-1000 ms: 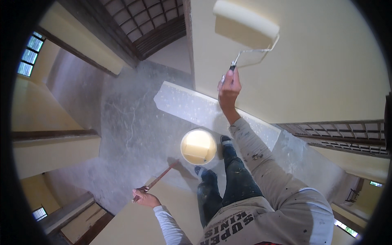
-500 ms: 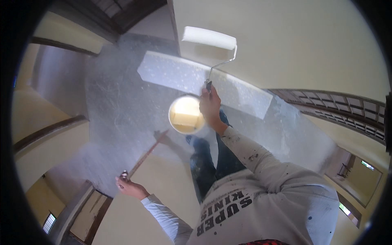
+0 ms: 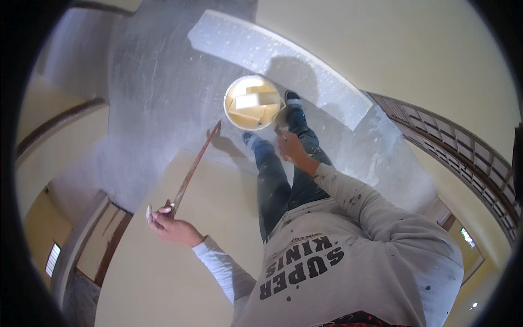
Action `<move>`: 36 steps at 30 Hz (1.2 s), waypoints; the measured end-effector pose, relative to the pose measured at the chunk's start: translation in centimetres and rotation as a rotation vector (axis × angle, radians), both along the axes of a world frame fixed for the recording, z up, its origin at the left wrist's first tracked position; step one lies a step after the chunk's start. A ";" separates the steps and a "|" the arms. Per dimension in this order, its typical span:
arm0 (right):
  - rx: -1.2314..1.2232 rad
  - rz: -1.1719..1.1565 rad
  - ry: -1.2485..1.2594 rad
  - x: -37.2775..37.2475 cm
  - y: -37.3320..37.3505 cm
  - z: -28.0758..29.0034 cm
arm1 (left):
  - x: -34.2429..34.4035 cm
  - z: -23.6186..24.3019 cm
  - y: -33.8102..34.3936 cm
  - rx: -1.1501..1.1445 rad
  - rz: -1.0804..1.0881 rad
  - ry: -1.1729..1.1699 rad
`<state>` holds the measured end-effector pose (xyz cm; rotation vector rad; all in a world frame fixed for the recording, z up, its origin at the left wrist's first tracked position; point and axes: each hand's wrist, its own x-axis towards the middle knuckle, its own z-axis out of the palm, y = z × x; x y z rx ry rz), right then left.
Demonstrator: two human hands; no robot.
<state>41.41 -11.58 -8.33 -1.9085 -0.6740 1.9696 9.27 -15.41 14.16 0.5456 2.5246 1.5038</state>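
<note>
My right hand [image 3: 296,150] is closed round the dark handle of a paint roller. The white sleeve of this paint roller [image 3: 256,100] is over or inside the mouth of a round bucket [image 3: 226,107]; whether it touches the paint I cannot tell. Cream-coloured paint and a pale flat-sided shape show inside the bucket. To the lower left, my left hand [image 3: 174,230] grips the near end of a long reddish-brown pole [image 3: 196,162], whose far end slants towards the floor left of the bucket. Some whitish smears mark the left fingers.
A pale, speckled sheet [image 3: 239,46] lies along the foot of the cream wall [image 3: 376,43]. Grey floor [image 3: 158,92] spreads to the left. My feet stand just on the near side of the bucket. A brown window grille [image 3: 441,147] lines the right side.
My right hand has brought the roller down from in front of the wall to the bucket. My left hand still holds the pole. The view has shifted, so the bucket sits higher.
</note>
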 end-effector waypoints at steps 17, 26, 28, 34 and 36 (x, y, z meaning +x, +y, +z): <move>-0.253 0.034 -0.028 -6.9 3.3 -18.5 | -2.1 -5.8 -3.7 0.308 0.150 0.162; -0.403 -0.110 -0.012 -7.1 6.7 -39.4 | -3.2 -6.6 -2.9 0.238 0.199 0.402; -0.412 -0.149 0.010 -8.1 7.6 -43.3 | -3.3 -7.3 -2.2 0.161 0.175 0.531; -0.321 -0.142 0.032 -6.4 10.2 -49.6 | -4.1 -9.3 -1.3 0.140 0.217 0.557; -0.280 0.152 -0.089 -8.3 8.1 -44.3 | -3.3 -8.6 -2.2 0.090 0.283 0.594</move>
